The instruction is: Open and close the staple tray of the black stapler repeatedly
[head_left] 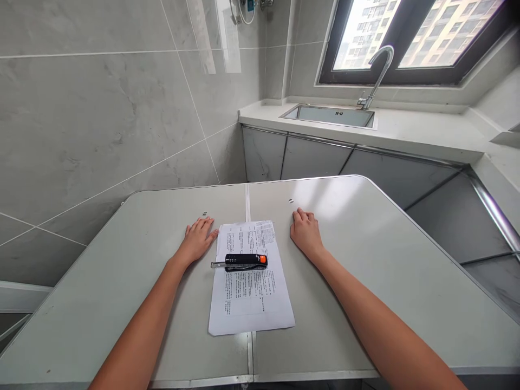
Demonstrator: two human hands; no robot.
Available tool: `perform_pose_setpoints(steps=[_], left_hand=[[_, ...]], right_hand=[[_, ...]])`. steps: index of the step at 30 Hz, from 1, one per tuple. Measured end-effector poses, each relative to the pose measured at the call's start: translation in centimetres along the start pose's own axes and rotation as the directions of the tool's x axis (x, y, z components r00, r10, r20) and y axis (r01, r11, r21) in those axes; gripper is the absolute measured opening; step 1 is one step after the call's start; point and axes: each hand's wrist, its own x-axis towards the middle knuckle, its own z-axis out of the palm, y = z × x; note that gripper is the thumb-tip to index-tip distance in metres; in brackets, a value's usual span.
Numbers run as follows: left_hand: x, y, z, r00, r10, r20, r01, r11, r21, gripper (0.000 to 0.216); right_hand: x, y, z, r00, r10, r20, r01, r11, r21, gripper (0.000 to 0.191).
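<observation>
A printed sheet of paper point(249, 295) lies flat in the middle of a pale grey folding table point(365, 260). Across the sheet lies a black stapler with an orange end point(242, 261). My left hand point(197, 241) rests palm down on the table just left of the sheet, fingers stretched out, its fingertips close to the paper's top left corner. My right hand point(306, 232) rests palm down just right of the sheet, fingers flat and together. Neither hand holds anything or touches the stapler.
Grey tiled wall point(101, 119) stands to the left. Behind the table runs a white counter point(406, 132) with a steel sink point(329, 115) and a curved tap point(377, 73) under a window point(414, 32). Grey cabinet doors point(309, 157) sit below the counter.
</observation>
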Motion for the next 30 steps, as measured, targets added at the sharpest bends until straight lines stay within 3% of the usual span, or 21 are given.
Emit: perform_pose_setpoints(steps=[6, 13, 20, 24, 27, 30], left_hand=[[2.7, -0.4, 0.8, 0.968, -0.015, -0.25, 0.016, 1.0, 0.002, 0.044], [2.2, -1.2, 2.4, 0.982, -0.013, -0.191, 0.005, 0.999, -0.045, 0.049], [-1.1, 0.9, 2.3, 0.958, -0.048, -0.282, 0.034, 0.998, -0.056, 0.045], [-1.1, 1.7, 2.3, 0.939, -0.055, -0.338, 0.024, 0.995, -0.096, 0.037], [-1.0, 2.3, 1.7, 0.938, -0.064, -0.341, -0.013, 0.975, -0.22, 0.032], [-1.3, 3.4, 0.9, 0.942, -0.08, -0.326, -0.066, 0.908, -0.413, 0.028]], right_hand=[[0.0, 0.0, 0.1, 1.0, 0.005, -0.003, -0.005, 1.0, 0.005, 0.041], [-0.1, -0.1, -0.3, 1.0, 0.0, 0.012, 0.0, 1.0, -0.012, 0.042], [-0.2, 0.0, -0.4, 1.0, -0.006, 0.029, 0.006, 1.0, 0.003, 0.042], [-0.6, -0.5, -1.4, 1.0, -0.014, 0.001, 0.014, 0.987, 0.159, 0.036], [-1.7, -2.1, -2.8, 0.985, -0.158, -0.075, 0.175, 0.901, 0.397, 0.029], [-3.7, -4.7, -3.9, 0.888, -0.441, -0.129, 0.427, 0.688, 0.587, 0.021]])
